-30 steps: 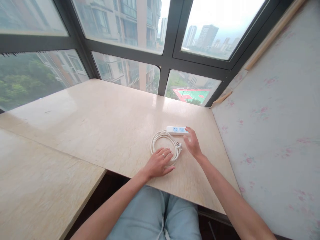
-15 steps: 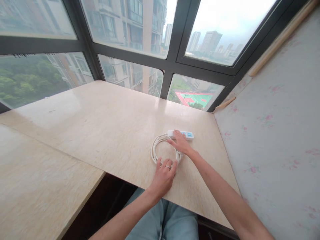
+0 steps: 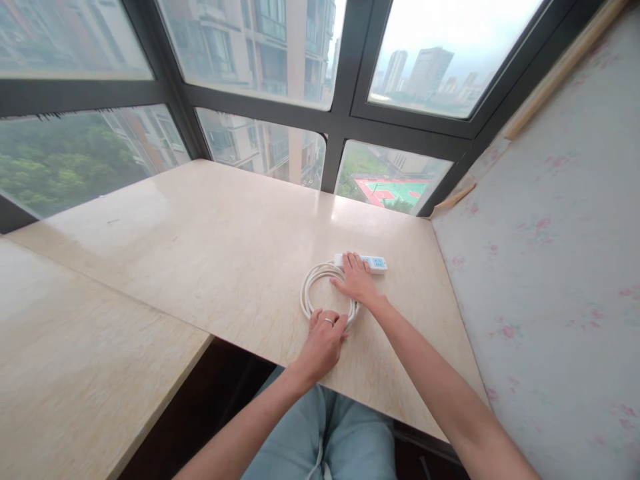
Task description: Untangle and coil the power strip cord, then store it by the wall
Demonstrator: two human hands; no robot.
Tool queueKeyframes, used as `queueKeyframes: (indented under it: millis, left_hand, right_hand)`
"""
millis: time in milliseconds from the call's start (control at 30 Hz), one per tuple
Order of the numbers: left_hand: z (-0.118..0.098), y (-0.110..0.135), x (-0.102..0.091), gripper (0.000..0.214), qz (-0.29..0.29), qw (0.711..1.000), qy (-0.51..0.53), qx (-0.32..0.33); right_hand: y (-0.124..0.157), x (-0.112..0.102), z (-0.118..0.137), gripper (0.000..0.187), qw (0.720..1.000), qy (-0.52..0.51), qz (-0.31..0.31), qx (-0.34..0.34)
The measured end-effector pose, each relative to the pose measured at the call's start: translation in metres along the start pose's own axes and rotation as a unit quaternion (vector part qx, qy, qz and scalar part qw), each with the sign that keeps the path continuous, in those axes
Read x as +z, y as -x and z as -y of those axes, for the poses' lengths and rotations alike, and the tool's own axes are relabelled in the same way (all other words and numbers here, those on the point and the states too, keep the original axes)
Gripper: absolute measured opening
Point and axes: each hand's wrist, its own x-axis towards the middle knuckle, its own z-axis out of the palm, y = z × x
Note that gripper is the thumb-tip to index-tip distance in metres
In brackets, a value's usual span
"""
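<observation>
A white power strip (image 3: pixel 379 265) with blue socket faces lies on the stone-look counter. Its white cord (image 3: pixel 306 288) is wound into a loose round coil just in front of it, flat on the surface. My right hand (image 3: pixel 357 277) rests across the strip's left part, fingers stretched out and thumb apart over the coil's far right side; it hides some sockets. At the coil's near edge, my left hand (image 3: pixel 323 340), wearing a ring, has its fingers curled round the cord strands. Its fingertips are partly hidden.
The beige counter (image 3: pixel 200 247) meets dark-framed windows (image 3: pixel 340 120) at the back and a flowered wall (image 3: pixel 550 267) on the right. A second counter section (image 3: pixel 90 347) extends at the left. My legs (image 3: pixel 320 427) are below the front edge.
My left hand's fingers, more spread over the coil's near edge before, have drawn together round the cord. My right hand stays on the strip. The view has shifted slightly.
</observation>
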Motion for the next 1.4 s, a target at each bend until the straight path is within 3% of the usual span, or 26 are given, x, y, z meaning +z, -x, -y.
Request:
queueKeyframes:
  millis: [233,500,700,900,1033,1167,1400]
  left_hand:
    - [0.005,0.001,-0.007,0.031,0.008,0.997,-0.072,0.009]
    - [0.025,-0.007,-0.019,0.013,0.012,0.991,-0.128,0.041]
    - [0.050,-0.020,-0.036,0.019,0.041,0.985,-0.134,0.096]
    - [0.091,-0.034,-0.060,0.022,0.073,0.977,-0.128,0.153]
    - [0.111,-0.046,-0.069,0.025,0.097,0.970,-0.149,0.163]
    - [0.102,-0.046,-0.067,0.032,0.078,0.974,-0.165,0.133]
    - [0.042,-0.033,-0.040,0.055,0.077,0.986,-0.099,0.114]
  right_hand:
    - [0.013,-0.002,0.007,0.057,0.995,0.011,-0.047,0.084]
    - [0.032,0.004,0.013,0.059,0.971,-0.012,-0.088,0.223]
    - [0.039,-0.013,0.010,0.063,0.963,-0.024,-0.038,0.265]
    - [0.033,-0.039,-0.009,0.064,0.969,-0.035,0.040,0.241]
    - [0.021,-0.043,-0.017,0.064,0.973,-0.033,0.060,0.220]
    - [0.017,-0.036,-0.014,0.064,0.975,-0.017,0.044,0.217]
    - [0.023,-0.031,-0.003,0.057,0.965,-0.023,0.023,0.259]
